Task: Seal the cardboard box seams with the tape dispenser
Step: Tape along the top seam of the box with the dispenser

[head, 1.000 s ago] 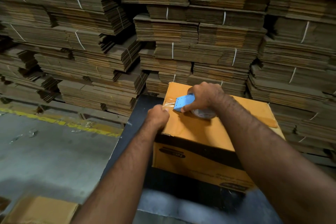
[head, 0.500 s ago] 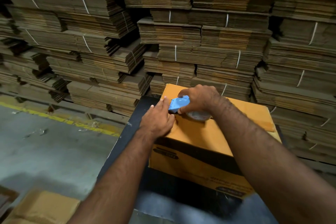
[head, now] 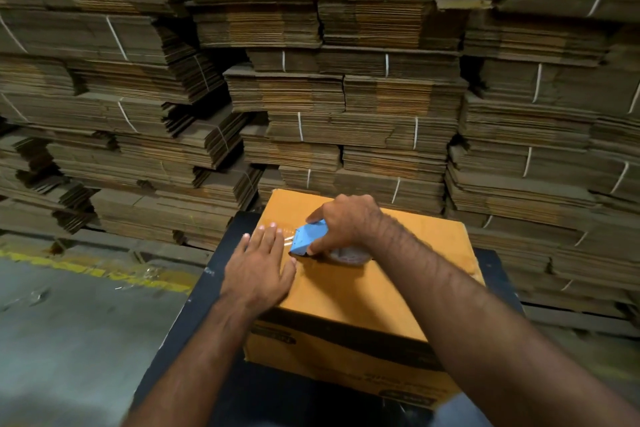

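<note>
Blue tape dispenser (head: 309, 238) gripped in my right hand (head: 343, 224).
Left hand (head: 261, 265) fingers flat on cardboard box (head: 349, 291); I should pull steadily along seam.

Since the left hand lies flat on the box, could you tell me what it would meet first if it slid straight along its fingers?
Probably nothing: the left hand would slide off the box's far left edge.

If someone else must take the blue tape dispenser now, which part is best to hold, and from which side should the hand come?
Hold the tape dispenser by its blue body near the tape roll, coming from above and from the right, as the right hand grips it. Its nose points left along the top of the box, where the left hand lies flat, so that side is blocked.
</note>
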Motion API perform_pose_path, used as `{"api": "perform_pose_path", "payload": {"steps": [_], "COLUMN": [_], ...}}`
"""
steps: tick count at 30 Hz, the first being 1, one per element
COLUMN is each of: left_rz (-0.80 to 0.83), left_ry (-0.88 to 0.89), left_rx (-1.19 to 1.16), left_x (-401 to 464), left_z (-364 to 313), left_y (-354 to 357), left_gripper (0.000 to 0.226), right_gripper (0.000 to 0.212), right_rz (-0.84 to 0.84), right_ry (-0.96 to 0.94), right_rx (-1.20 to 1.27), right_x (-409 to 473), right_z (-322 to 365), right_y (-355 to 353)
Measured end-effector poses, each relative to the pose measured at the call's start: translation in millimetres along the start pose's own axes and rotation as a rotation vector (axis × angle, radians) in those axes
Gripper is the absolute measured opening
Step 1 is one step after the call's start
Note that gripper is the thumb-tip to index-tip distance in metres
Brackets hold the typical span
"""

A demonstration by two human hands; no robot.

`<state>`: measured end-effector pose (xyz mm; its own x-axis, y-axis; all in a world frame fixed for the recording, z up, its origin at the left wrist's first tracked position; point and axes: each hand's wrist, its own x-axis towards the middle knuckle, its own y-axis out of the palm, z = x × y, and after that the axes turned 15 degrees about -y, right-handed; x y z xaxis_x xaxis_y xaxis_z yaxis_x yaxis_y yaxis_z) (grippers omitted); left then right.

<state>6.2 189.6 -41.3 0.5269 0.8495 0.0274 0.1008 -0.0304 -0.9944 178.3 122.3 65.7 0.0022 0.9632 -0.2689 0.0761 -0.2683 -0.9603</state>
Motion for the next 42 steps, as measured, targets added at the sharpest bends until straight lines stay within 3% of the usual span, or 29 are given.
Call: {"api": "perform_pose_path", "payload": {"steps": [4,7,11,17,22,25,29,35,42], "left_rz": [-0.043,0.017,0.153,0.171,0.268,0.260,0.103,0.116,0.119], "left_ry": [0.071,0.072,-0.059,-0.186,-0.331,-0.253,-0.070,-0.082,0.051], "left_rx": [-0.049,-0.068,-0.091,-0.038,-0.140,-0.152,0.015,0.027,0.128], "left_x": [-13.0,-6.0,19.6,30.7,31.0,23.8,12.1,13.2,37.9], "left_z": [0.8,1.5,0.3,1.8,5.7,8.2,8.7,2.4,19.0], "left_y": [-3.7,-8.0,-12.8,-17.1,-28.2,-22.0,-15.7,-7.6,-19.6], "left_gripper": [0.065,0.065,0.074,0.079,0.083,0.082,0.071,0.083,0.083], "right_gripper": [0.078,0.078,0.079,0.076,0.076,0.078,0.081,0.081,0.077], "right_rz": [-0.034,-0.075,-0.054,-0.030,-0.017,0.016,0.031,0.007,-0.023], "right_ry": [-0.011,-0.014,0.004,0.009,-0.035,-0.020,-0.023,-0.025,-0.030], "right_rx": [0.002,-0.011,-0.008,-0.006,-0.083,-0.064,-0.018,-0.049,-0.033], "right_x": [-1.9,-1.1,-1.2,10.1,26.0,20.1,17.9,26.6,40.5], "right_z": [-6.5,-5.9,-7.0,2.4,16.8,6.6,-3.7,-4.5,0.2], "right_y": [8.9,7.7,5.9,-8.3,-20.9,-14.2,-7.2,-6.7,-6.2]}}
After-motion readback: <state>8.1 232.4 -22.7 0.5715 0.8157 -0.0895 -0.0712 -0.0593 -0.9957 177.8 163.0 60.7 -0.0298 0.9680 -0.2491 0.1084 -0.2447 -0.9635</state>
